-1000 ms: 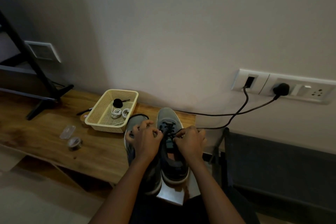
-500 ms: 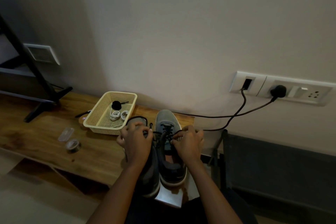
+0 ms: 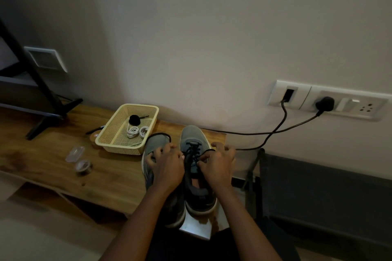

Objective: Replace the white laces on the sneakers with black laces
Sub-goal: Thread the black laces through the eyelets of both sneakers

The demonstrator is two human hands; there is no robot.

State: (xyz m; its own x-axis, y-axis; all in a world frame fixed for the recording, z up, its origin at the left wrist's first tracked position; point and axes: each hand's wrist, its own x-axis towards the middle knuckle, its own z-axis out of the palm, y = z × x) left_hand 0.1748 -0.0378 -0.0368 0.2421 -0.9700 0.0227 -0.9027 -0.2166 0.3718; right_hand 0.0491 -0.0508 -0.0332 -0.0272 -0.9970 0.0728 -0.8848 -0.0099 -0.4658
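The counter is grained wood with a soft sheen; the basket perforated cream plastic; the sneakers matt grey cloth; the wall matt.

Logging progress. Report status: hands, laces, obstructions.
Left hand and right hand both holding the black lace on the right sneaker. White laces coiled in the basket. Nothing blocking the hands.

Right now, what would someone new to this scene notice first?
The left hand and right hand grip a black lace threaded through the right sneaker, beside the left sneaker at the right end of the wooden table. Just behind, to the left, a cream basket holds coiled white laces.
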